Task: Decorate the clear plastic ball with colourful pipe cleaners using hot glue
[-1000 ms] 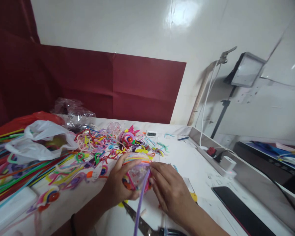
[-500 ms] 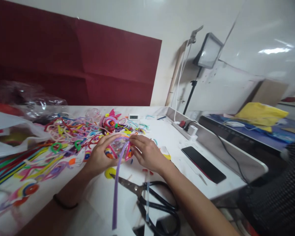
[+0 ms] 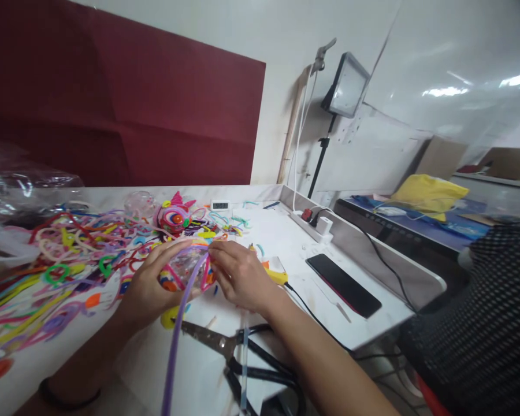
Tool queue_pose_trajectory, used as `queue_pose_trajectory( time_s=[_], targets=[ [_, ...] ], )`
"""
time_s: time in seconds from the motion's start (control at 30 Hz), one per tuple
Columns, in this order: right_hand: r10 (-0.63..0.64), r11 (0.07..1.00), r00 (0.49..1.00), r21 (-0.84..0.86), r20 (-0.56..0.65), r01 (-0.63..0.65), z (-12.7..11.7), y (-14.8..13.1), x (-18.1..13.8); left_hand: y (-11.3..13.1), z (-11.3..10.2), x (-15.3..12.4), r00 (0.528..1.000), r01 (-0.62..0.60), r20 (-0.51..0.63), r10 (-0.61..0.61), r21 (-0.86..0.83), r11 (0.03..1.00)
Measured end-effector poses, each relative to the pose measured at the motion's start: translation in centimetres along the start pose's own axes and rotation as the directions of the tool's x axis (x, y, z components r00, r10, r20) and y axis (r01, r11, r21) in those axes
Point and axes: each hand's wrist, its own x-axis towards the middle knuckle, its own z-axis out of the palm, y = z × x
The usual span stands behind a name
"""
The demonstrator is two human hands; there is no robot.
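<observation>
My left hand (image 3: 152,283) is closed round the near left side of a clear plastic ball (image 3: 184,268) trimmed with pink, orange and rainbow pipe cleaners. At the ball's upper right, the bent fingers of my right hand (image 3: 242,276) press a purple pipe cleaner (image 3: 176,338) against it. Its long loose end curves down toward me. Below the hands, black-handled scissors (image 3: 212,341) lie on the table beside a yellow round piece (image 3: 169,318). A translucent stick (image 3: 244,361) lies across the scissors. My right fingertips are partly hidden.
Loose pipe cleaners (image 3: 69,231) cover the left side. A decorated pink ball (image 3: 173,218) and a small digital clock (image 3: 220,205) stand behind. At right are a yellow corded tool (image 3: 277,276), a phone (image 3: 344,285), a power strip (image 3: 314,228) and a person's dark checked sleeve (image 3: 481,312).
The view has turned rightward, so everything sits further left in it. Both hands stay on the ball with the purple pipe cleaner; its loose end hangs more to the left.
</observation>
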Motion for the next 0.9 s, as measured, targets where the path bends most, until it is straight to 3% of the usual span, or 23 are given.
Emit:
queue_pose_trajectory(
  time_s=[0.43, 0.57, 0.9],
  targets=[
    [-0.111, 0.994, 0.980, -0.025, -0.167, 0.108, 0.4, 0.0, -1.6, 0.9, 1.3, -1.4, 0.997, 0.001, -0.077, -0.002, -0.023, 1.000],
    [-0.100, 0.995, 0.983, -0.025, -0.157, 0.097, 0.8, 0.0, -1.5, 0.3, 2.3, -1.8, 0.994, 0.003, -0.106, -0.007, -0.037, 0.999],
    [-0.074, 0.996, 0.981, -0.067, -0.179, 0.062, 1.5, 0.4, -1.9, -0.2, 3.2, -2.2, 0.998, 0.056, -0.029, -0.060, -0.124, 0.991]
  ],
)
